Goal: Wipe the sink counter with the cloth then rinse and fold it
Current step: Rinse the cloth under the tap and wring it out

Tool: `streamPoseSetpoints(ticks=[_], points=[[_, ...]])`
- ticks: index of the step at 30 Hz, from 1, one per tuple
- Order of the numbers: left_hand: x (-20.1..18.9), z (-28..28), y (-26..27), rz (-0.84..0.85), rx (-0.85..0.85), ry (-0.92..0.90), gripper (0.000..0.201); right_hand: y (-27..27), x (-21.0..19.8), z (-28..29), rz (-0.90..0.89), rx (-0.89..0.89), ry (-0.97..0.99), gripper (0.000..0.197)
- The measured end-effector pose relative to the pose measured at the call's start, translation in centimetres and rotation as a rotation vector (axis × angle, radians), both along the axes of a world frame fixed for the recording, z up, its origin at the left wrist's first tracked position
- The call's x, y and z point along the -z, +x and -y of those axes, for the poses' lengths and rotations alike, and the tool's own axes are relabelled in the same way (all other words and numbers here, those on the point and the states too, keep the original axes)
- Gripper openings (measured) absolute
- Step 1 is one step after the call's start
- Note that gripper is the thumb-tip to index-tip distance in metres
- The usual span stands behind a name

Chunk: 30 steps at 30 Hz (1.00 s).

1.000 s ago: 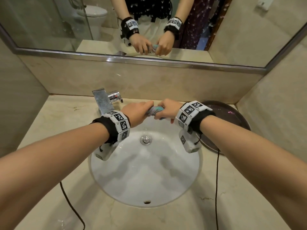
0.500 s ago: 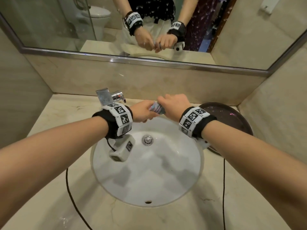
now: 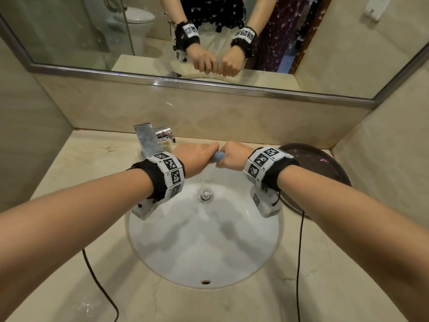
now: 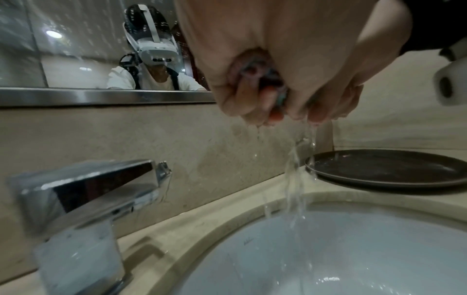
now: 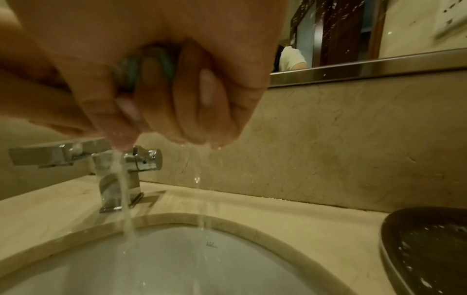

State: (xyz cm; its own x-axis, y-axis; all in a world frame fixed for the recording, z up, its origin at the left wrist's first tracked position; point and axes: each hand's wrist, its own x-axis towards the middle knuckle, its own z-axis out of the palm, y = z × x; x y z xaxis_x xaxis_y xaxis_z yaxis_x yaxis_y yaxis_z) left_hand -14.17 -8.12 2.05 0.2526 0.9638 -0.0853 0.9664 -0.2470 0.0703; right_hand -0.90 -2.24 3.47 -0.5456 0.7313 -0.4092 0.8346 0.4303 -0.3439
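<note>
A small blue-grey cloth [image 3: 218,156] is bunched into a tight roll between my two fists, above the back of the white sink basin [image 3: 204,252]. My left hand [image 3: 197,156] grips its left end and my right hand [image 3: 234,156] grips its right end, knuckles almost touching. Only a sliver of cloth shows between them. In the left wrist view the cloth [image 4: 257,73] peeks out of curled fingers and water streams from it into the basin [image 4: 353,259]. The right wrist view shows teal cloth [image 5: 131,73] between curled fingers, dripping too.
A chrome faucet [image 3: 151,142] stands at the basin's back left, close to my left wrist. A dark round plate [image 3: 325,163] lies on the beige counter [image 3: 69,182] at the right, wet with drops. A mirror and walls close in behind and on both sides.
Both fists have stayed on the cloth above the basin while their wrists turned against each other, and water now runs from the cloth. The head view has shifted slightly.
</note>
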Motion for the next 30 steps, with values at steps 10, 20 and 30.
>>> streamPoseSetpoints(ticks=[10,20,30], points=[[-1.2,0.0,0.0,0.558,-0.353,-0.057,0.022,1.0,-0.3,-0.1,-0.058,-0.118,0.620,0.068],[-3.0,0.0,0.3,0.629,-0.109,-0.413,0.023,1.2,-1.0,0.0,0.099,-0.397,0.623,0.025],[-2.1,-0.6,-0.3,-0.297,0.034,0.137,0.023,-0.2,-1.7,0.2,-0.156,0.073,-0.197,0.035]])
